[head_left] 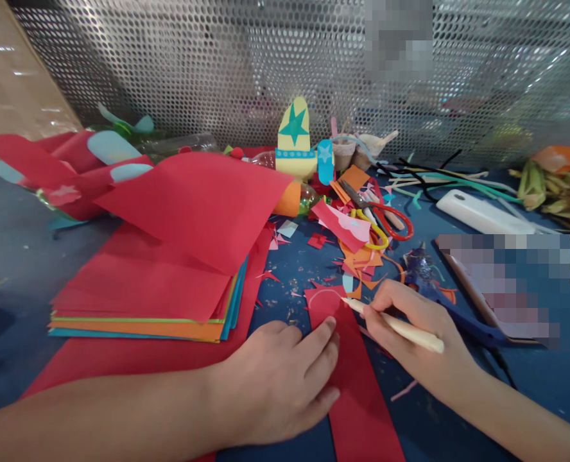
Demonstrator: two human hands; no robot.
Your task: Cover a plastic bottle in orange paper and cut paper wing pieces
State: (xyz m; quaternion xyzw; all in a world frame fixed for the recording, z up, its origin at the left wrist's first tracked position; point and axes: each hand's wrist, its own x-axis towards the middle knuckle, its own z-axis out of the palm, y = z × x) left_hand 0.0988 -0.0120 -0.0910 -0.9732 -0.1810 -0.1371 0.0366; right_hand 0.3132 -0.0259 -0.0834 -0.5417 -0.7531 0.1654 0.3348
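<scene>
A long red paper strip lies on the blue table, with a pale curved line near its far end. My left hand rests over the strip's left edge, fingers stretched out and pressing on it. In my right hand is a cream-coloured pen, pinched between thumb and fingers. Its tip touches the strip at the right end of the curved line. To the left is a stack of coloured paper with red sheets on top, lying over a larger red sheet.
Red-handled scissors and yellow-handled scissors lie among paper scraps. A blue glue gun, a phone and a white device are at right. Paper-covered bottle crafts stand before a perforated metal panel.
</scene>
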